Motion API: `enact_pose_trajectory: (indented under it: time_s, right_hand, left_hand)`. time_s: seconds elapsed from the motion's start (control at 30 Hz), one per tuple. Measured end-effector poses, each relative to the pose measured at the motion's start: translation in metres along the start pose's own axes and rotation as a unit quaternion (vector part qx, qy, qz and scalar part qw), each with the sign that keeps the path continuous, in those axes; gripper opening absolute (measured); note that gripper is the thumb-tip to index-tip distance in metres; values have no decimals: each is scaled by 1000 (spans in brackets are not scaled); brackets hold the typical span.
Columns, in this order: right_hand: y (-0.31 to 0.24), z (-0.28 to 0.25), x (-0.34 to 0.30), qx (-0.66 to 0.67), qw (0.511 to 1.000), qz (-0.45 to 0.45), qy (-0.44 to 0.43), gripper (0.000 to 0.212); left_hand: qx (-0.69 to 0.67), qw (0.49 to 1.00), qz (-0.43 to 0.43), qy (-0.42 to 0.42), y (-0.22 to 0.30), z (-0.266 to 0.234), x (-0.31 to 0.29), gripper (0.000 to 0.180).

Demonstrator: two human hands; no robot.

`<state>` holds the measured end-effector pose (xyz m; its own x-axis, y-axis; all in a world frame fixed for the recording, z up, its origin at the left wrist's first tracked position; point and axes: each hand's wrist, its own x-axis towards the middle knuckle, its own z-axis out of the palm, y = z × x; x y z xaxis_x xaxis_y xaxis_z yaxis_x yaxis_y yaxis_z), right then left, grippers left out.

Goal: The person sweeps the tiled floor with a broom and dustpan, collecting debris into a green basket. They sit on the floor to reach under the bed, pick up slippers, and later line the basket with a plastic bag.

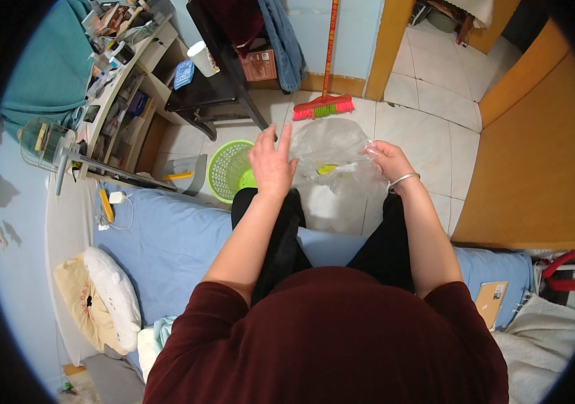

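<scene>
A clear, crumpled plastic bag [331,138] hangs in front of my knees, above the tiled floor. My right hand [392,163], with a bangle at the wrist, pinches the bag's right edge. At the bag's left side is my left hand [272,165], raised with its fingers apart; whether the thumb touches the film I cannot tell. A small yellow patch [326,170] shows in or through the bag, too blurred to name. Just left of my left hand, a light green perforated wastebasket [230,168] stands on the floor, partly hidden by my forearm and leg.
A red and green broom [324,106] leans against the wall ahead. Left of it stands a dark chair [213,94] bearing a white paper cup [202,59]. A cluttered desk [122,81] lines the left; a wooden door [536,155] is at right. I sit on a blue-covered bed [173,232].
</scene>
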<state>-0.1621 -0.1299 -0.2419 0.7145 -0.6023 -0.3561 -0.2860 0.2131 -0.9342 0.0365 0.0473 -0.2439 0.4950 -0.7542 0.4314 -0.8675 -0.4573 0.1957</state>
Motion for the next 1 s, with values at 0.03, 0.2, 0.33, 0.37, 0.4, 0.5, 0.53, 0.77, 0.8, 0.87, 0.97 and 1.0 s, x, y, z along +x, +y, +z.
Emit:
enact_pose_trajectory:
  time_s: [0.03,0.2,0.33,0.37,0.4,0.5,0.53,0.77,0.8,0.87,0.97,1.0]
  right_hand:
    - [-5,4,-3,11,1000,2,-17,20]
    - [-29,9,-22,66,998,13,-12,21]
    - [-21,-13,-27,96,995,1,32,20]
    - [-19,-15,-27,99,994,-1,40,20]
    - [-16,-18,-26,102,994,-3,47,20]
    - [-4,-28,-20,109,992,-12,59,20]
    - [-1,-28,-18,110,992,-15,57,20]
    - [-3,-31,-32,-121,991,-60,11,23]
    - [18,-46,-24,-180,982,-56,-7,29]
    - [29,-53,-22,-509,860,-42,-5,35]
    - [58,-71,-3,-657,752,10,47,31]
    - [55,-75,0,-666,743,7,67,31]
  left_hand:
    - [5,1000,22,-9,3,2,0,84]
    - [-101,988,42,-104,12,14,-12,69]
    - [-276,948,-69,-144,31,15,-33,57]
    - [-246,952,-31,-178,37,12,-44,68]
    - [-236,958,0,-162,47,10,-57,73]
    - [-170,968,48,-179,73,-3,-78,88]
    - [-129,982,54,-126,71,2,-84,60]
    - [-128,970,-104,-180,-7,15,-76,17]
    - [-152,969,-119,-157,-9,9,-69,17]
    - [-272,928,-195,-163,-19,-13,-49,15]
    - [-508,803,-267,-159,-40,-7,-28,13]
    - [-543,770,-299,-151,-44,-11,-17,14]
